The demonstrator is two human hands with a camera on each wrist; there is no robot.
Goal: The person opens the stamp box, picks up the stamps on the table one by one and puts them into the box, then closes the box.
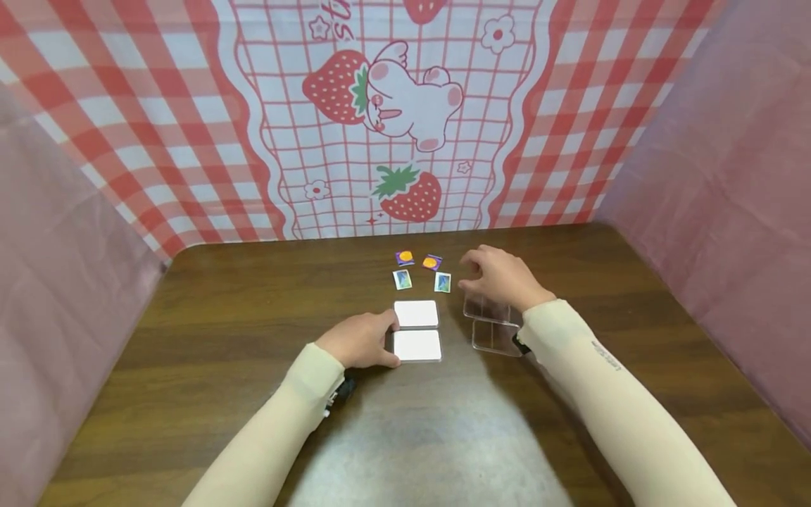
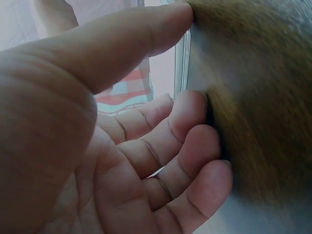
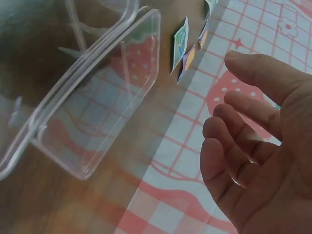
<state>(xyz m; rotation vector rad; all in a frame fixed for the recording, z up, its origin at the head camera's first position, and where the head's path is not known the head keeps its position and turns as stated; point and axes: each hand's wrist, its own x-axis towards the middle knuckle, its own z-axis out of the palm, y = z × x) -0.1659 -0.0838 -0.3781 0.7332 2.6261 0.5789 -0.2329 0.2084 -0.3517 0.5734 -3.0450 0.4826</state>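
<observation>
Two white rectangular pieces in clear cases, a far one (image 1: 415, 314) and a near one (image 1: 417, 346), lie edge to edge on the table. My left hand (image 1: 358, 340) rests at their left side, thumb by the near corner and a finger at the far one's edge. In the left wrist view the thumb touches the rim of a clear case (image 2: 183, 63), and the other fingertips lie along the tabletop. My right hand (image 1: 500, 276), fingers loosely bent and holding nothing, hovers above two clear plastic covers, the far one (image 1: 486, 310) partly hidden and the near one (image 1: 495, 338).
Beyond the white pieces lie two small purple-and-orange squares, left (image 1: 405, 258) and right (image 1: 432, 263), and two white-edged blue-green squares, left (image 1: 402, 279) and right (image 1: 443, 282). A strawberry-print cloth (image 1: 393, 141) hangs behind the wooden table (image 1: 209, 338); pink cloth (image 1: 709, 183) hangs at both sides.
</observation>
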